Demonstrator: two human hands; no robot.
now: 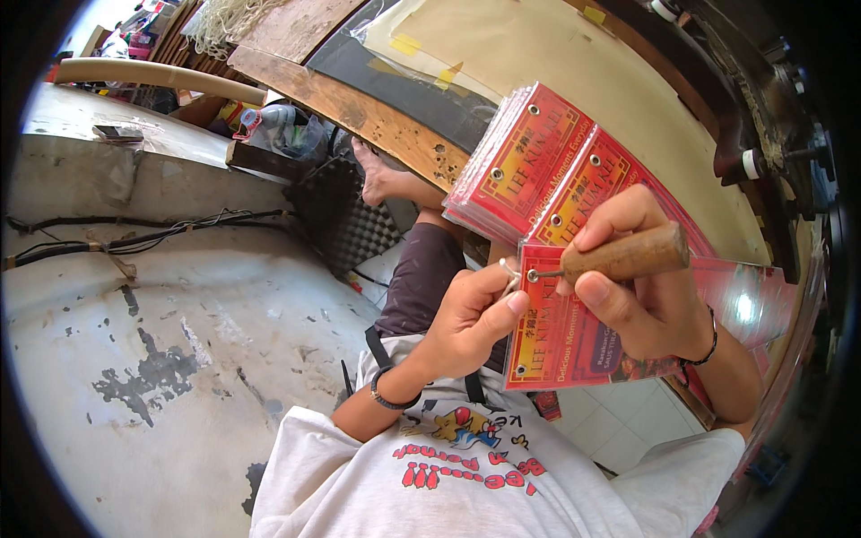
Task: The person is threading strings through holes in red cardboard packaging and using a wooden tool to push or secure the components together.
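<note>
My right hand (641,278) is closed around the wooden handle (628,255) of an awl. Its thin metal shaft reaches to an eyelet near the upper left corner of a red, plastic-covered printed card (556,336). Beside that corner my left hand (475,318) pinches a short white cord (509,269), which stands up in a small loop at the card's edge. Whether the awl's tip has passed through the eyelet cannot be made out. My right hand covers part of the card. Just beyond it lies a stack of similar red cards (525,152) with metal eyelets.
The stack rests on a worktable with a wooden edge (395,121) and cream sheeting (664,117). Dark machine parts (753,166) rise at the right. A peeling pale wall (179,314) with black cables (134,238) stands at the left, a plastic bottle (269,117) near it.
</note>
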